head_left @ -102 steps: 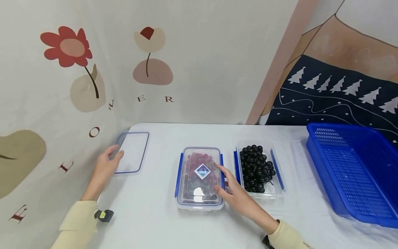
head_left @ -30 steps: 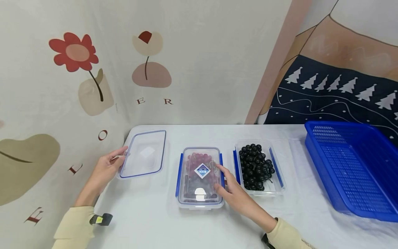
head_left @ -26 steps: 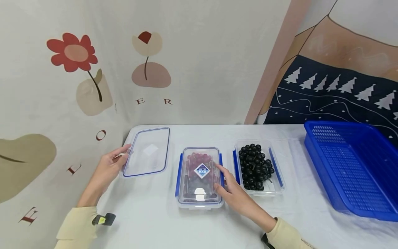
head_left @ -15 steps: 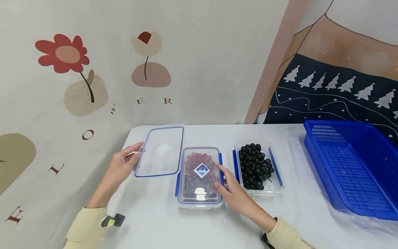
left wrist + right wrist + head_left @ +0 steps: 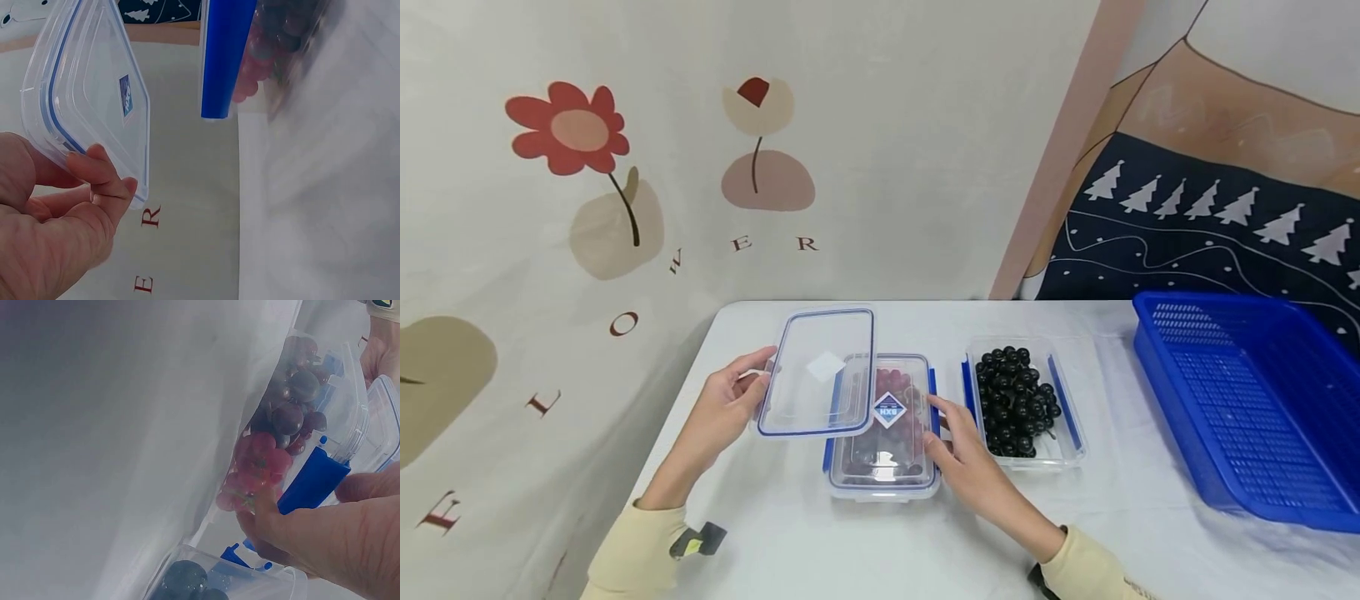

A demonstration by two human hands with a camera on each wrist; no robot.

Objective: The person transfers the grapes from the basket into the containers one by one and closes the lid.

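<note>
My left hand [image 5: 718,417] pinches the left edge of a clear lid [image 5: 808,400] with a blue seal; the left wrist view shows thumb and fingers on its rim. Raised above the table, the lid [image 5: 103,94] overlaps part of a lidded food container [image 5: 887,467] in the head view. Red and dark grapes [image 5: 265,456] show through that container's walls. My right hand [image 5: 973,462] holds the container's right side, fingers and thumb around its blue latch [image 5: 312,481]. Just right stands a lidless container [image 5: 1067,457] with black grapes [image 5: 1015,404].
A large blue plastic basket [image 5: 1232,408] stands at the right end of the white-covered table [image 5: 797,533]. Behind the table hangs a printed cloth [image 5: 910,167] with flowers and letters.
My left hand has lifted the lid from the table's left side and carried it rightward until it overlaps the lidded container in view. My right hand stays at that container's side.
</note>
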